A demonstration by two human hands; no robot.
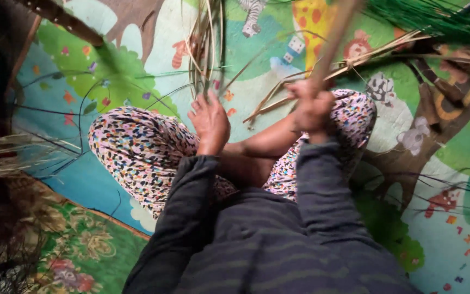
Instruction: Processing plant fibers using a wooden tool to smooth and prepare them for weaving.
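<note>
A bright play mat (137, 71) printed with cartoon trees and animals covers the floor, and at the near left it meets a green floral rug (82, 245). Nearest of all are the person's dark grey striped sleeves, reaching forward over crossed legs in speckled, many-coloured trousers (137, 147).

The left hand (210, 122) sits just beyond the left knee, its fingers curled up around the lower end of a loose bundle of pale, dry reed strips (206, 49) — the strips rise from the hand toward the far edge of the view. The right hand (312, 109) is closed in a fist around a thick tan stick (333, 43), which slants up and away to the far right; this hand is over the right knee, a little apart from the left one.

Between and beyond the hands, more flat straw-coloured strips (322, 76) lie crossed on the mat. At the far right a sheaf of thin green fibres (436, 22) spreads across the corner. On the left, a fan of dry pale fibres (12, 155) pokes in from the edge, and thin dark strands (82, 103) curve over the mat near it
</note>
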